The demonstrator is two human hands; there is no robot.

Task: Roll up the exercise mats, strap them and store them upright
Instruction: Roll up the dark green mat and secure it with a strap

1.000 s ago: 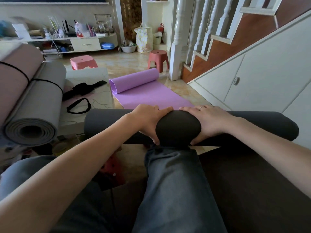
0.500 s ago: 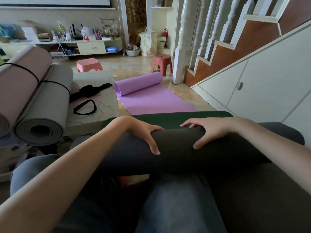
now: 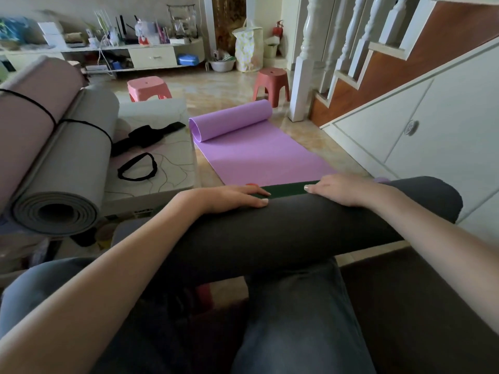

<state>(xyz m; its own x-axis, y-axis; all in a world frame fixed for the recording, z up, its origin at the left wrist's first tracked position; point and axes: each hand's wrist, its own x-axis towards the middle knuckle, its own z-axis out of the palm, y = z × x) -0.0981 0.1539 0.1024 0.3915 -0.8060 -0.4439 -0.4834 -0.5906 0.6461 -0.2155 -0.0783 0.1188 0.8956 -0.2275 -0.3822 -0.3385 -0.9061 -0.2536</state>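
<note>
A big dark mat [image 3: 283, 233], rolled up, lies across the person's knees (a green strip shows at its far edge). The left hand [image 3: 232, 198] and right hand [image 3: 343, 188] rest flat on top, fingers straight and close together.

The dark mat [image 3: 283, 230] in the middle of the frame looks like matt foam, smooth. The purple mat [image 3: 256, 155] above it has a soft matt surface too. The floor [image 3: 216, 87] is glossy stone or tile. The two stools [image 3: 270, 86] look like smooth plastic. The stair side [image 3: 445, 49] at upper right is polished wood.
</note>
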